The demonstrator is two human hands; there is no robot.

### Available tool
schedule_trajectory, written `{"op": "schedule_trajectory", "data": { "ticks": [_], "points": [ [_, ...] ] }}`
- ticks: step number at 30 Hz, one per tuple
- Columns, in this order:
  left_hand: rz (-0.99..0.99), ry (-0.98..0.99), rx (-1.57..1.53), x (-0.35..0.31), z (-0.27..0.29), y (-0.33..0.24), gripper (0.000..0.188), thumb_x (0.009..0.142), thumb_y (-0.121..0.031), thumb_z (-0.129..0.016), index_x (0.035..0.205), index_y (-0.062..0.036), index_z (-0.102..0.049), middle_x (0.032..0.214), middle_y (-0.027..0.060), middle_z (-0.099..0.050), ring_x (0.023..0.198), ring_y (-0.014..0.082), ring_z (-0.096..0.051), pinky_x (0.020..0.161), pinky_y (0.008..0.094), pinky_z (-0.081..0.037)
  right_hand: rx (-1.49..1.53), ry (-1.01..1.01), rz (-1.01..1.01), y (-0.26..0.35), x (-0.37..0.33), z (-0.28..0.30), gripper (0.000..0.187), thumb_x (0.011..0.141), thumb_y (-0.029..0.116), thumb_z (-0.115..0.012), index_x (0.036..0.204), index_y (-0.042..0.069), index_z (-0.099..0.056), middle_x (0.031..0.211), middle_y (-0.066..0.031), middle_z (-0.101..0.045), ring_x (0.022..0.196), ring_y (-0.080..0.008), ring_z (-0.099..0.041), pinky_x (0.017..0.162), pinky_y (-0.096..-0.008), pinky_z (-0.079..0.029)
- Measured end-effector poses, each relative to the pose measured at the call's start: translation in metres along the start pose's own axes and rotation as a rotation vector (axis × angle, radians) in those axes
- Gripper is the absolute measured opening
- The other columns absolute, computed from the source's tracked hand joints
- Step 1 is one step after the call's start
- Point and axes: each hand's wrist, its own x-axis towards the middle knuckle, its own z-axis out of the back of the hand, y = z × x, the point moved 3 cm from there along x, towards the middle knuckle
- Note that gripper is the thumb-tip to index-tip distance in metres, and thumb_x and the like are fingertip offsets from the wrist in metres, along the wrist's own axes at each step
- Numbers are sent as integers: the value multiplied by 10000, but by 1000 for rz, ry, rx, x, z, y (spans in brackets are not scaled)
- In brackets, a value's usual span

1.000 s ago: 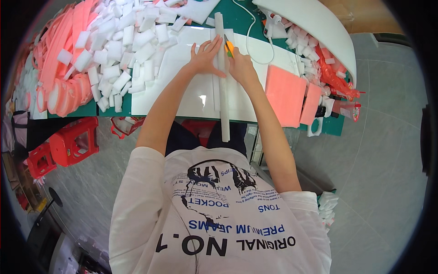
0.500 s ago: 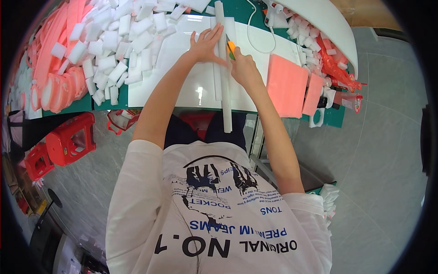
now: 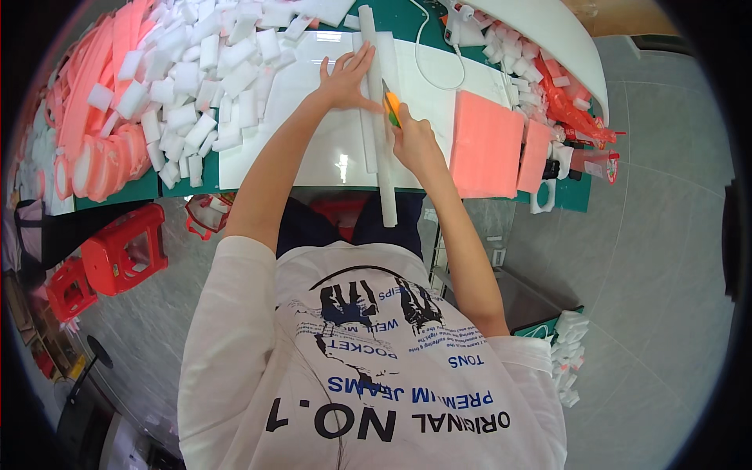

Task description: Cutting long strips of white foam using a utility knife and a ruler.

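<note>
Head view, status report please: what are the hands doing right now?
Left hand flat on white strip. Right hand grips orange knife at strip's edge. White blocks piled left, pink sheet right; neither in the way.

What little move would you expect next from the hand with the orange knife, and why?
Probably a draw of the orange knife toward the body. The right hand grips it against the long white foam strip, near the strip's far part, with much of the length lying nearer. The left hand presses flat beside it, steadying the strip.
</note>
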Motion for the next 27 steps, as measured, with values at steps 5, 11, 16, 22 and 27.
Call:
{"op": "schedule_trajectory", "data": {
  "ticks": [5, 11, 16, 22, 27],
  "points": [
    [-2, -10, 3, -2, 1, 3, 1235, 395, -654, -664, 1349, -169, -47, 1410, -5, -36, 1264, 242, -144, 963, 565, -29, -49, 45, 15, 8, 3, 0, 448, 778, 110, -488, 1166, -62, -343, 714, -257, -542, 664, -397, -569, 554, -440, -467],
    [19, 52, 16, -4, 3, 1, 1218, 414, -632, -673, 1348, -191, -29, 1410, -3, -37, 1263, 247, -148, 960, 572, -35, 163, -91, -88, -6, -13, -15, 459, 784, 116, -477, 1202, -18, -344, 617, -257, -536, 519, -410, -529, 476, -468, -417],
    [6, 113, -11, -7, 11, -1, 1234, 414, -622, -689, 1350, -192, -10, 1410, 35, -40, 1263, 288, -130, 962, 567, -30, 335, -19, 41, -26, -8, -4, 492, 779, 79, -454, 1242, 1, -306, 598, -210, -549, 444, -319, -538, 404, -395, -435],
    [11, 119, -46, 0, 15, -4, 1173, 457, -606, -672, 1350, -205, -25, 1411, 22, -36, 1269, 268, -119, 973, 550, -12, 411, 180, -10, -42, 1, -1, 544, 774, 74, -460, 1282, 46, -266, 536, -132, -522, 372, -192, -508, 349, -305, -438],
    [60, 119, -30, -1, 14, -13, 1203, 448, -541, -699, 1351, -146, -9, 1410, 62, -19, 1275, 295, -82, 978, 538, 8, 503, 180, -51, -42, -5, -4, 555, 779, 77, -456, 1295, 64, -253, 530, -122, -521, 369, -185, -501, 351, -295, -439]
  ]
}}
